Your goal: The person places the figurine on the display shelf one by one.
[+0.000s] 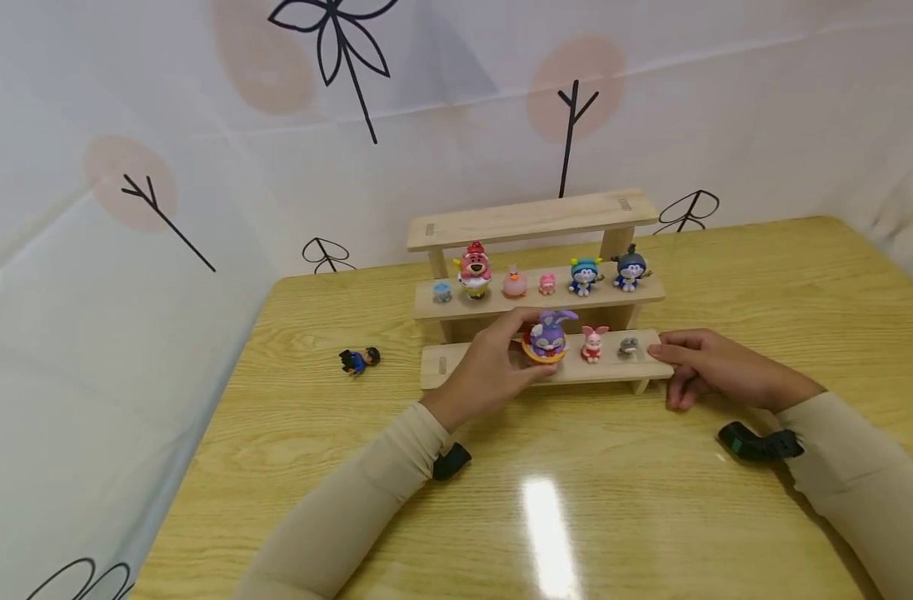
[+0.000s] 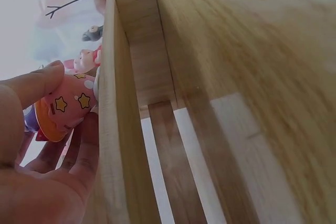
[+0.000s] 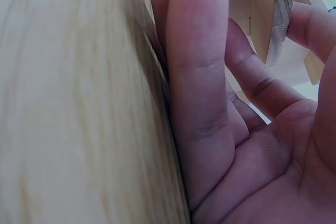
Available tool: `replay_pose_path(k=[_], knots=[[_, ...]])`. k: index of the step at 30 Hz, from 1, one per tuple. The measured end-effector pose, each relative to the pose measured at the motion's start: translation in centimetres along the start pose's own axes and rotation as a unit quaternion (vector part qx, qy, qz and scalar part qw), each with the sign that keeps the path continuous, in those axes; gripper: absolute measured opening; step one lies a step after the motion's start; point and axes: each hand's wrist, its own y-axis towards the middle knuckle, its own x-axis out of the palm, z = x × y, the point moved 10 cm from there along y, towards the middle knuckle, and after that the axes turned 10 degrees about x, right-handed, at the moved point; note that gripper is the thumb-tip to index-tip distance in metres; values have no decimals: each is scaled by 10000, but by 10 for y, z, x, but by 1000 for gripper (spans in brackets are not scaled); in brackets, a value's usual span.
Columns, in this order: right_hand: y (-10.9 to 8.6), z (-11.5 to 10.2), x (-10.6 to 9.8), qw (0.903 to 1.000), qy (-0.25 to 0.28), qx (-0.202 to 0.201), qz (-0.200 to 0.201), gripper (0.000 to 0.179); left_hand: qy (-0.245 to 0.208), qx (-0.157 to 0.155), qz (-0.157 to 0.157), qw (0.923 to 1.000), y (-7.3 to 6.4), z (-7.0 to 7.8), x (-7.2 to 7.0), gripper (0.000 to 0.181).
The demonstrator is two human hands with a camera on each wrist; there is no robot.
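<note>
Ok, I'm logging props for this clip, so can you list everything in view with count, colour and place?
shelf: one, pale wood, three tiers, at the back middle of the table
table: one, yellowish wood, under everything
bunny: one, purple on an orange base, bottom tier, in the left hand
pig: one, pink, bottom tier, right of the bunny
grey figure: one, bottom tier, by the right fingertips
bear: one, pink-red, middle tier, left
middle-tier small figures: five; one bluish, two pink, two blue cats
dark figure: one, blue and black, lying on the table left of the shelf
backdrop: white with black trees
left hand: holds the bunny
right hand: touches the bottom tier's right end
</note>
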Motion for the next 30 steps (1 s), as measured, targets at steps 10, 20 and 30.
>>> replay_pose_path(k=[10,20,30], knots=[[4,-10,3,9998,-131,-101,-66,64,165,-38,52,9998,-3,-2,-2,64],[2,-7,-4,9997,-232,30,61,70,403,178,-131,9989,0,-2,0,64],[-1,-1,2,9999,-59,-53,-123,71,1175,369,-219,9921,-5,6,-7,72]])
